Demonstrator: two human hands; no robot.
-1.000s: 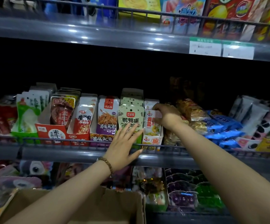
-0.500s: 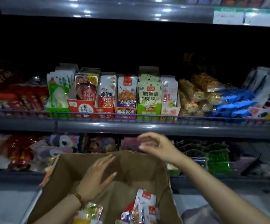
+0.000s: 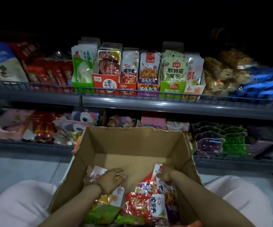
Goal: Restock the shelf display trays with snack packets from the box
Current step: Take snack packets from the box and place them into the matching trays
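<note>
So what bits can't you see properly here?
All in the head view:
- Right hand: fingers blurred and sunk among the packets, so the grip is unclear.
- Nearest packets: cut off by the bottom edge.
- Shelf back: lost in darkness.
- Brown snacks: blurred, labels unreadable.

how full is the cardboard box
Partly full. Snack packets cover only the near part of the cardboard box; the far part of its floor is bare cardboard. The left hand and right hand reach among them.

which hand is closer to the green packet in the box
Left. The left hand lies on packets just beyond the green packet, on the left side of the box. The right hand is across the box, by its right wall.
</note>
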